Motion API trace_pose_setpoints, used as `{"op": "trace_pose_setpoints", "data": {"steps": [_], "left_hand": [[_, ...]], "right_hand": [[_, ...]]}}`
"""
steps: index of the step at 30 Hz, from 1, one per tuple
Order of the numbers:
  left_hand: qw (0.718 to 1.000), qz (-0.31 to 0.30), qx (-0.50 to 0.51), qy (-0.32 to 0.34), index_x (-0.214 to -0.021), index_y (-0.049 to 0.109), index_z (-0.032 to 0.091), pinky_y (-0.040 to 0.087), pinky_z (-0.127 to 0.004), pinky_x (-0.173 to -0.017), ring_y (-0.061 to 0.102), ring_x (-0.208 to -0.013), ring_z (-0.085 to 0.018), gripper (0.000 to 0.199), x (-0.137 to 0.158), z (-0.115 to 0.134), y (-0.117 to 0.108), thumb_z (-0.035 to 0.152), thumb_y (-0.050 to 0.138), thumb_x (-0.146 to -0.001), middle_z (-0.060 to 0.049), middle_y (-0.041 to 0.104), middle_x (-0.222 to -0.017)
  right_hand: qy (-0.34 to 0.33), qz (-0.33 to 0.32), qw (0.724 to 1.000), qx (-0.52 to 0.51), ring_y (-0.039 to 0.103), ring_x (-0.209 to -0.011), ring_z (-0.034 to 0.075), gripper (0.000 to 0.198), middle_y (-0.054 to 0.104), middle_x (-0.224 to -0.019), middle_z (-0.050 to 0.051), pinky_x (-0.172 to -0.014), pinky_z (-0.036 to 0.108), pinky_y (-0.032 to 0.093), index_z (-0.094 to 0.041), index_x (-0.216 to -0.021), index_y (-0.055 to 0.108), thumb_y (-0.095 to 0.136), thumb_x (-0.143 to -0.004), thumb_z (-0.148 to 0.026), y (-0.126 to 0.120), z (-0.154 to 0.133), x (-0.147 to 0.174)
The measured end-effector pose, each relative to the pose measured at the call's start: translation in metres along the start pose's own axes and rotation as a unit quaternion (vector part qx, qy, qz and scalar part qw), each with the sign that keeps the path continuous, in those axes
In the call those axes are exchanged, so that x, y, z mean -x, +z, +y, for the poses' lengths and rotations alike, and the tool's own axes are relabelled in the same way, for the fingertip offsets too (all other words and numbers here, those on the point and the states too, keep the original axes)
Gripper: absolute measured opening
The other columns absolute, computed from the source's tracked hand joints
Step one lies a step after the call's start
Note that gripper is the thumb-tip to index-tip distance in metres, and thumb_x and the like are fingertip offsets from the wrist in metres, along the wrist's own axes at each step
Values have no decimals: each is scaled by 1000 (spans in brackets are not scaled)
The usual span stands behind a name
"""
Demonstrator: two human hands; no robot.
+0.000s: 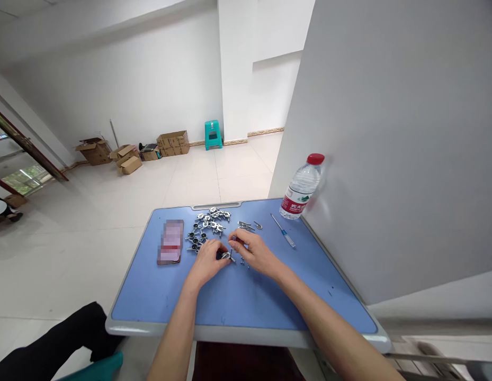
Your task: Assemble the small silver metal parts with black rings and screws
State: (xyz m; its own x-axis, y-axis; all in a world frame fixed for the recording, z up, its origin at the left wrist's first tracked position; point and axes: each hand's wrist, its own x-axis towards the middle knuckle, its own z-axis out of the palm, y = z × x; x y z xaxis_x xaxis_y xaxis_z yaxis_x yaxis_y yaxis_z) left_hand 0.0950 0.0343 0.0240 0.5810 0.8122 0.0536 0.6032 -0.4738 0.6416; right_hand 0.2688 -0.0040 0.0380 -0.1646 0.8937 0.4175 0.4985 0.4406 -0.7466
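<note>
On the blue tabletop my left hand [208,260] is closed around a small silver metal fitting [226,256], which is partly covered by the fingers. My right hand [251,250] pinches a thin, upright metal piece [232,245] just above that fitting; its exact kind is too small to make out. Beyond the left hand lies a heap of similar silver fittings [212,216], several with round black parts [195,247]. Several loose U-shaped metal pieces [246,225] sit past the right hand. Small screws [242,261] are scattered under the right hand's fingers.
A screwdriver [283,231] lies to the right. Behind it a red-capped water bottle [302,186] stands near the grey panel [396,132]. A phone [171,242] rests on the left. Cardboard boxes [173,143] and a green stool [213,134] line the far wall.
</note>
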Motion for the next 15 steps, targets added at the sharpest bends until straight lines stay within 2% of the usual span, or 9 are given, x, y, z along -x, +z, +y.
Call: {"op": "trace_pose_setpoints", "data": {"steps": [8,12,15], "left_hand": [[1000,1,2,-1,-83,58,19,42,-34,-84,54,-93,-21,5,0,0,0,19,62,-79,-2,62,-92],[1000,5,-6,-4,-86,58,19,42,-35,-84,54,-92,-21,8,0,-1,2,20,62,-79,-2,62,-91],[1000,9,-16,-5,-90,59,19,42,-35,-85,54,-93,-22,12,-1,-2,3,18,63,-79,-3,63,-92]], "right_hand": [[-10,8,1000,11,53,-71,14,18,59,-77,1,-66,27,41,-20,-82,53,43,-96,-24,0,1,-1],[-55,-26,998,13,56,-76,15,20,60,-83,3,-69,27,44,-20,-86,58,42,-98,-22,-2,-3,0],[-85,-28,996,22,58,-79,16,21,62,-85,4,-71,28,46,-21,-98,61,40,-99,-21,0,-2,0]]}}
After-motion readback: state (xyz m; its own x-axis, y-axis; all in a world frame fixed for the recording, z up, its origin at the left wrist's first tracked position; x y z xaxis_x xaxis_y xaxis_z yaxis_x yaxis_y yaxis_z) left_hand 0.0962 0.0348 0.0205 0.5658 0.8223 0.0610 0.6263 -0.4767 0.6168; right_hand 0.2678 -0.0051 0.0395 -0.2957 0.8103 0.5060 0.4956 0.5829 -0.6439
